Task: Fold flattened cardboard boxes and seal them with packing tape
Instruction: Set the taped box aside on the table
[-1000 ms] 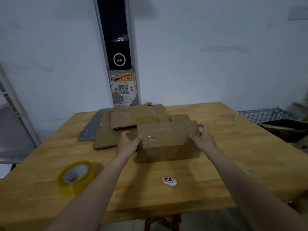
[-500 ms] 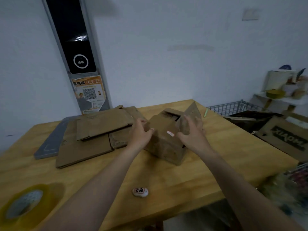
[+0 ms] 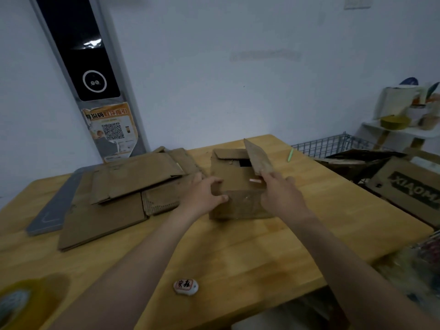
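Observation:
A small brown cardboard box point(image 3: 234, 184) stands on the wooden table point(image 3: 262, 253), its top partly open with one flap point(image 3: 257, 160) raised on the right. My left hand point(image 3: 202, 198) grips the box's left front corner. My right hand point(image 3: 279, 195) holds the right side at the base of the raised flap. A stack of flattened cardboard boxes point(image 3: 123, 186) lies to the left. A roll of yellowish packing tape point(image 3: 21, 303) sits at the table's near left corner.
A small white oval object with red characters point(image 3: 185, 286) lies near the front edge. A grey flat board point(image 3: 54, 208) lies under the stack. A green pen point(image 3: 290, 155) rests at the far right. Wire basket point(image 3: 328, 146) and a printed carton point(image 3: 409, 189) stand beyond the table's right edge.
The box has been turned and stood with its open end up; one flap now stands raised on the right. My view has swung to the right, and both hands kept hold of the box.

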Demonstrator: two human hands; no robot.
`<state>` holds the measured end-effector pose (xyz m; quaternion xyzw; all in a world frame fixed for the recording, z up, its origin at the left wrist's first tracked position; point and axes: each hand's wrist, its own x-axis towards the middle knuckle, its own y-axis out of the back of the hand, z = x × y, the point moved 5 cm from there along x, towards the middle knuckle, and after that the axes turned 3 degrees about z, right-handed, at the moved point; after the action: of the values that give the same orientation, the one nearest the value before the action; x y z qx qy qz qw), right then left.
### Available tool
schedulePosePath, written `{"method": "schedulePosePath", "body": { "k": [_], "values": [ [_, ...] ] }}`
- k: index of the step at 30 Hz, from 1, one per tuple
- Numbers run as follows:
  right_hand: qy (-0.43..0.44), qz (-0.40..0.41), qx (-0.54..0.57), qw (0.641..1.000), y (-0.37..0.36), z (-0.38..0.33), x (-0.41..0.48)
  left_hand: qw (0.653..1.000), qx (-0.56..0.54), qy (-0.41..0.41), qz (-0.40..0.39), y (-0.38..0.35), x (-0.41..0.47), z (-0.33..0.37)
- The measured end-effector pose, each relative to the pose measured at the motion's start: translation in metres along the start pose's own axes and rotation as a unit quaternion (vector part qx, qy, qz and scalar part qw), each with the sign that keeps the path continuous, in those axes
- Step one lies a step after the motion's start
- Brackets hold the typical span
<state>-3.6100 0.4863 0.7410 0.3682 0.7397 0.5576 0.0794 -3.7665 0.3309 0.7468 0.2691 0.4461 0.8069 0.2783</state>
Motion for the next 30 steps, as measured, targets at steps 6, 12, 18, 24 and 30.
{"method": "schedulePosePath", "body": {
  "k": [6,12,18,24,30],
  "values": [
    [0.005,-0.013,0.007,1.000,-0.019,0.000,0.022,0.997,0.016,-0.038,0.067,-0.013,0.028,0.026],
    [0.033,-0.067,-0.072,0.995,-0.038,0.019,0.073,0.997,-0.047,-0.022,0.055,-0.038,0.081,0.032],
    [0.014,-0.049,-0.142,0.989,-0.059,0.034,0.133,0.995,-0.044,-0.027,0.085,-0.062,0.140,0.037],
    [0.020,-0.014,-0.100,0.995,-0.083,0.050,0.187,0.991,-0.047,-0.018,0.126,-0.081,0.202,0.032],
    [0.023,-0.041,-0.048,0.998,-0.105,0.056,0.236,0.992,-0.024,-0.046,0.116,-0.094,0.247,0.022]
  ]
}}
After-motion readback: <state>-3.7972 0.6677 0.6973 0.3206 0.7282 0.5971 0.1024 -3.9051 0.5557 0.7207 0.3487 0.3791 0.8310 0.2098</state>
